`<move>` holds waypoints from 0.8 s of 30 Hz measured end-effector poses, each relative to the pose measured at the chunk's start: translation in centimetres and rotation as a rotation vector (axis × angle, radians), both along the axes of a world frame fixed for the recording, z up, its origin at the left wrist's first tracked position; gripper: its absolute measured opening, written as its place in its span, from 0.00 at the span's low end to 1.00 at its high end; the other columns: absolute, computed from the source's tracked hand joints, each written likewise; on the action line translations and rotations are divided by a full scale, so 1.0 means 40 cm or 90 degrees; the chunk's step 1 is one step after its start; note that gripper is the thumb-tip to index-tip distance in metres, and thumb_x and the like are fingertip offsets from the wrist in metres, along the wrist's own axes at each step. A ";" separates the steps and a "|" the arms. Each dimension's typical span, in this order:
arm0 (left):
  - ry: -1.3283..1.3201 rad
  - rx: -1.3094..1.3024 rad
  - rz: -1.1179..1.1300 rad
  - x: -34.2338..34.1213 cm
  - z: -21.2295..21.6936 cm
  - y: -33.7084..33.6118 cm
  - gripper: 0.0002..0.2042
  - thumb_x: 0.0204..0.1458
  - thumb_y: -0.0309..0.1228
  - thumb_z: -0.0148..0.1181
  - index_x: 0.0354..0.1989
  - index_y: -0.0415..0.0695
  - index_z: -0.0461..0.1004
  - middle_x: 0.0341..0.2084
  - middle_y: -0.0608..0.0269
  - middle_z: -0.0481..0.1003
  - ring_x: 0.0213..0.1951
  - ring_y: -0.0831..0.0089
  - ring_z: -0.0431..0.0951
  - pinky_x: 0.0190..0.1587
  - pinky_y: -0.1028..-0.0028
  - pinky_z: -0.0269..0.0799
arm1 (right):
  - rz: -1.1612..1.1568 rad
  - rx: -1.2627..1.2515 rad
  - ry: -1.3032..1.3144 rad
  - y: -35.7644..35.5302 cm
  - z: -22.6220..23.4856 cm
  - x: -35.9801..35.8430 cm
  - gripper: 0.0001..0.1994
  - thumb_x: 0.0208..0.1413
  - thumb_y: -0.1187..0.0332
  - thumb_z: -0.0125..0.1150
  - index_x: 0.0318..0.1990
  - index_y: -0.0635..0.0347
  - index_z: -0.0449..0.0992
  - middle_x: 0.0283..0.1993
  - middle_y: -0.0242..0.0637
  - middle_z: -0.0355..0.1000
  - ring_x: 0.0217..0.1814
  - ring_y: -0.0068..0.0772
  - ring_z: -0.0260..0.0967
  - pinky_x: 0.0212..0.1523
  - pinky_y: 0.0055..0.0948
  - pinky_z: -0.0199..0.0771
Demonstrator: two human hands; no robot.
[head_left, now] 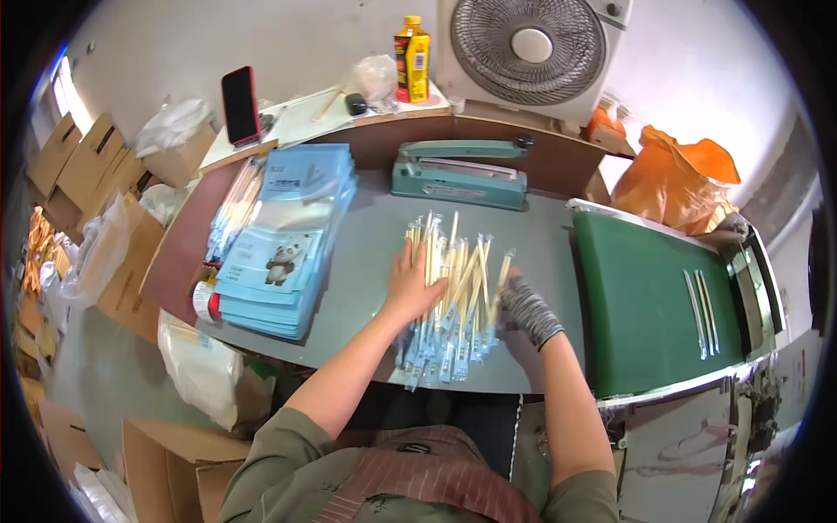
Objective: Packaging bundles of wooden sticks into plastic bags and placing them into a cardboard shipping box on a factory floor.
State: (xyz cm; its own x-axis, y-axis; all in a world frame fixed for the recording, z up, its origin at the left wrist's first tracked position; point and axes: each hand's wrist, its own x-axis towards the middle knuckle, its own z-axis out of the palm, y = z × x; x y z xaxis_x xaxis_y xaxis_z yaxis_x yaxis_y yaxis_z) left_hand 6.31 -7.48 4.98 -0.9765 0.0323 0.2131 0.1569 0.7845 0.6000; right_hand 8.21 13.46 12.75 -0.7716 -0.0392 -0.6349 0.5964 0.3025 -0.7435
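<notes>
A loose pile of paired chopsticks (453,327) in clear and blue wrappers lies on the grey table in front of me. My left hand (411,286) rests on its left side, thumb and fingers apart, touching the wrappers. At the right side of the pile is my right hand (528,312) in a grey striped glove, close against an upright-leaning packet. Its fingers are partly hidden, so their grip cannot be made out. To the left lies a stack of light blue printed bags (277,283) with a panda picture.
Behind the pile stands a green bar heat sealer (458,174). A green conveyor belt (645,296) on the right carries a few wrapped chopsticks (702,309). On the back ledge are a phone (241,106), a yellow-capped bottle (412,61) and a fan (530,48). Cardboard boxes (179,462) stand at left.
</notes>
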 end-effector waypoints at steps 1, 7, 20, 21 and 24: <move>0.031 0.032 -0.025 -0.006 -0.022 0.009 0.41 0.40 0.39 0.59 0.61 0.40 0.45 0.61 0.42 0.43 0.61 0.44 0.46 0.60 0.57 0.45 | -0.015 0.005 0.003 0.014 0.006 0.014 0.26 0.54 0.60 0.50 0.59 0.56 0.57 0.52 0.44 0.64 0.48 0.38 0.66 0.48 0.26 0.66; 0.012 -0.040 -0.037 0.044 0.032 0.001 0.42 0.39 0.40 0.61 0.62 0.43 0.43 0.62 0.46 0.41 0.62 0.44 0.41 0.59 0.50 0.41 | 0.077 0.599 0.747 0.320 0.036 0.045 0.23 0.48 0.60 0.55 0.52 0.56 0.64 0.56 0.47 0.60 0.57 0.49 0.57 0.59 0.36 0.53; -0.052 -0.109 0.044 0.055 0.075 0.073 0.47 0.36 0.50 0.62 0.62 0.44 0.43 0.61 0.45 0.44 0.62 0.44 0.43 0.58 0.49 0.42 | 0.008 0.547 0.452 0.543 0.076 0.116 0.23 0.39 0.77 0.60 0.48 0.61 0.67 0.27 0.36 0.69 0.26 0.29 0.66 0.30 0.24 0.69; -0.067 -0.089 0.026 0.052 0.087 0.085 0.47 0.37 0.51 0.62 0.63 0.45 0.43 0.61 0.45 0.43 0.62 0.44 0.42 0.58 0.47 0.41 | 0.027 0.407 0.519 0.454 0.067 0.138 0.21 0.38 0.77 0.60 0.45 0.62 0.68 0.26 0.35 0.68 0.25 0.28 0.65 0.29 0.25 0.69; -0.095 -0.079 0.032 0.060 0.088 0.066 0.46 0.40 0.51 0.60 0.63 0.43 0.41 0.62 0.44 0.42 0.62 0.45 0.40 0.59 0.50 0.40 | 0.110 0.521 0.617 0.161 0.051 0.166 0.20 0.41 0.72 0.60 0.46 0.59 0.68 0.35 0.42 0.67 0.32 0.36 0.67 0.36 0.28 0.71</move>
